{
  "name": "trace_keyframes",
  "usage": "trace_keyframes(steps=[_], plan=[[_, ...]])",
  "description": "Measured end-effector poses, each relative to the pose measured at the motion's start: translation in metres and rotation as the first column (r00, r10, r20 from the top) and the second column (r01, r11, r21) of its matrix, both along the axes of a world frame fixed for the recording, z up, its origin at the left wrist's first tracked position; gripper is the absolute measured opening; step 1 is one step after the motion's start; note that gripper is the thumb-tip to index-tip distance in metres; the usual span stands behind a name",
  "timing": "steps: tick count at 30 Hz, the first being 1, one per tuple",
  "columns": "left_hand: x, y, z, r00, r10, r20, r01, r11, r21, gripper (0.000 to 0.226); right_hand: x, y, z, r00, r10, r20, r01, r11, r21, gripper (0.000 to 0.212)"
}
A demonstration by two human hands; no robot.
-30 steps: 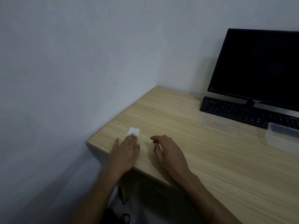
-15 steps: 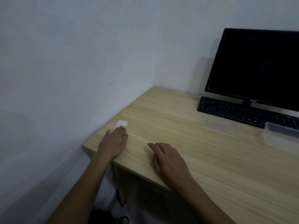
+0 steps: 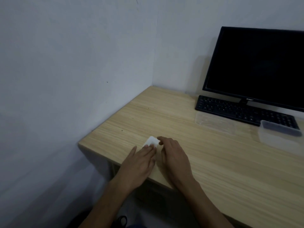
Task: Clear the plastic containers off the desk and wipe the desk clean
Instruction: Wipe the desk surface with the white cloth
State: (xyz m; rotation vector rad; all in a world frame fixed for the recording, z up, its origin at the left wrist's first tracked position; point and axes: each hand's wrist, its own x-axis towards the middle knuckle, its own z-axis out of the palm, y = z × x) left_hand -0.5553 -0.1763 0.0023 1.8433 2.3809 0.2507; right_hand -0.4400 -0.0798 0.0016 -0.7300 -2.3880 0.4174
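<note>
Left hand (image 3: 139, 162) pressing flat, fingers straight, on white wipe (image 3: 151, 141) near bench (image 3: 213, 170) front-left corner, its long axis pointing to 1 o'clock, right hand (image 3: 174, 157) resting loosely curled, holding nothing, clear lid (image 3: 213, 121) lying flat at 2 o'clock, clear container (image 3: 279, 134) sitting beside it, contents indiscernible.

matt wood-grain desk (image 3: 205, 162), clear plastic containers (image 3: 279, 134)

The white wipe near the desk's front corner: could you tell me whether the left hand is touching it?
Touching. In the head view the left hand lies flat with straight fingers pressing on the near part of the white wipe.
</note>
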Motion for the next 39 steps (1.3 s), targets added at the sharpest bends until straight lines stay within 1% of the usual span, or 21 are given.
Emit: trace_keyframes(steps=[2,3,5,7,10,12,13,15,16,18,20,23,27,30,33,35,39], plan=[[-0.004,0.018,0.001,1.0,-0.006,-0.011,0.005,1.0,-0.029,0.05,0.0,0.001,-0.002,1.0,0.003,0.014,-0.003,1.0,0.009,0.041],[-0.009,0.028,0.002,1.0,0.002,0.005,-0.002,1.0,-0.03,0.05,-0.001,0.003,-0.003,0.999,0.006,0.031,-0.007,1.0,0.011,0.038],[-0.028,0.041,0.002,0.998,0.039,0.04,-0.038,0.999,-0.022,0.05,-0.002,0.006,-0.006,0.996,0.02,0.083,-0.022,1.0,0.019,0.039],[-0.054,0.046,0.0,0.992,0.11,0.056,-0.109,0.994,-0.018,0.049,-0.002,0.007,-0.007,0.991,0.038,0.126,-0.041,0.999,0.019,0.036],[-0.087,0.038,0.001,0.973,0.224,0.051,-0.222,0.974,-0.036,0.049,-0.002,0.006,-0.004,0.988,0.063,0.142,-0.067,0.998,0.018,0.038],[-0.092,0.026,-0.001,0.965,0.261,0.038,-0.26,0.965,-0.032,0.049,-0.001,0.007,-0.004,0.987,0.07,0.146,-0.073,0.997,0.014,0.04],[-0.089,0.019,-0.001,0.97,0.245,0.015,-0.244,0.969,-0.033,0.049,-0.002,0.007,-0.004,0.987,0.075,0.143,-0.078,0.997,0.011,0.042],[-0.073,0.007,-0.006,0.986,0.16,-0.036,-0.161,0.987,-0.029,0.049,-0.001,0.008,-0.004,0.989,0.077,0.129,-0.076,0.997,-0.013,0.046],[-0.065,0.005,-0.008,0.992,0.117,-0.036,-0.118,0.993,-0.014,0.05,-0.002,0.009,-0.004,0.991,0.074,0.112,-0.07,0.997,-0.033,0.048],[-0.055,0.005,-0.008,0.997,0.074,0.011,-0.074,0.997,0.023,0.049,-0.004,0.011,-0.005,0.994,0.066,0.088,-0.063,0.997,-0.044,0.048],[-0.055,0.017,-0.007,0.997,0.061,0.047,-0.063,0.996,0.057,0.049,-0.007,0.013,-0.005,0.993,0.074,0.087,-0.072,0.997,-0.025,0.045],[-0.065,0.042,-0.003,0.996,0.084,0.019,-0.085,0.996,0.034,0.049,-0.017,0.015,-0.002,0.988,0.102,0.117,-0.102,0.995,-0.004,0.044],[-0.095,0.062,0.003,0.986,0.163,-0.02,-0.163,0.987,-0.009,0.049,-0.036,0.024,0.007,0.968,0.131,0.213,-0.131,0.991,-0.015,0.044],[-0.124,0.053,0.0,0.964,0.265,-0.012,-0.266,0.964,-0.02,0.05,-0.048,0.025,0.011,0.954,0.161,0.252,-0.16,0.987,-0.026,0.047],[-0.134,0.032,-0.004,0.942,0.334,-0.015,-0.334,0.943,0.006,0.05,-0.057,0.029,0.013,0.945,0.179,0.275,-0.174,0.984,-0.043,0.048],[-0.124,0.02,-0.004,0.948,0.319,-0.017,-0.318,0.948,0.016,0.05,-0.061,0.032,0.011,0.941,0.176,0.287,-0.175,0.984,-0.031,0.048],[-0.095,0.01,-0.008,0.977,0.208,-0.038,-0.205,0.977,0.057,0.049,-0.068,0.035,0.002,0.951,0.162,0.264,-0.165,0.986,-0.012,0.046]])
